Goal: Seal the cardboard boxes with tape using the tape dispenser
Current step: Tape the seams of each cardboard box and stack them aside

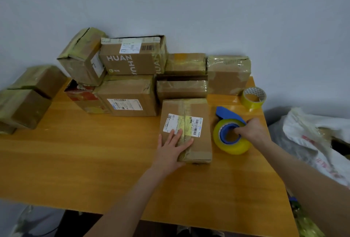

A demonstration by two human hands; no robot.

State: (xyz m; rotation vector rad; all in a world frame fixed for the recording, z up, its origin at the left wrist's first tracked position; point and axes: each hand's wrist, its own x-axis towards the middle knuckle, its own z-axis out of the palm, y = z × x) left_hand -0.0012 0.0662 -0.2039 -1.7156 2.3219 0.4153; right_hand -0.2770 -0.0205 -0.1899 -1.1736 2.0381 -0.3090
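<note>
A flat cardboard box [197, 111] with a white shipping label and yellowish tape along its seam lies on the wooden table [75, 161]. My left hand [173, 148] rests flat on its near left part, fingers straight. Just right of the box sits the blue tape dispenser [230, 136] loaded with a yellow tape roll. My right hand [251, 130] grips the dispenser, fingers curled into the blue core of the roll.
Several taped cardboard boxes [132, 77] are stacked along the wall at the back and left. A spare yellow tape roll [253, 97] stands at the table's back right corner. A white plastic bag [312, 138] lies off the right edge.
</note>
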